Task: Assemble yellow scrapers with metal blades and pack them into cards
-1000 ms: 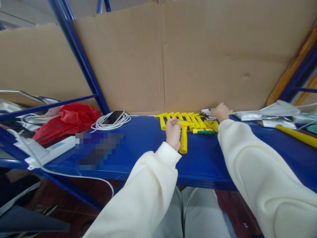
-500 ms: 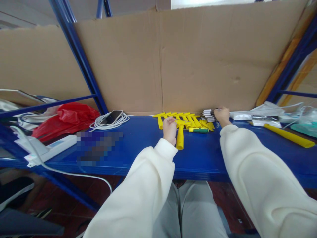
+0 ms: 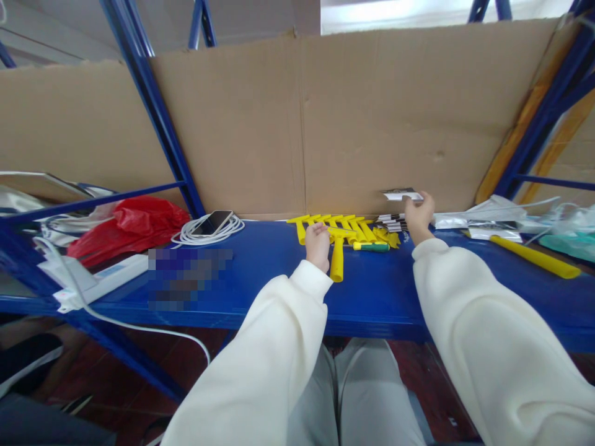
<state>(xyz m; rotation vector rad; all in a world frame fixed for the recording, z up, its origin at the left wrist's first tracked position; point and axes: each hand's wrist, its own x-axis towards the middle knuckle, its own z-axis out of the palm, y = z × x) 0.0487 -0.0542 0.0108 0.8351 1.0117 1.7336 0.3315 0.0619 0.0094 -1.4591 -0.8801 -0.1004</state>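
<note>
My right hand pinches a flat white and dark packet, raised above a stack of similar packets at the back of the blue table. My left hand is closed at the left end of a yellow T-shaped tool; its fingers are curled around the crosspiece end. Behind it, a row of several like yellow tools lies along the cardboard. A green and yellow screwdriver rests right of the near tool, beside crumpled yellow pieces.
A phone sits on a coiled white cable. Further left are a red bag and a power strip. At right lie a yellow tube and plastic packets. Cardboard stands behind the blue table.
My right hand has lifted a packet up off the stack. My left hand stays at the yellow tool. The camera view has shifted slightly.
</note>
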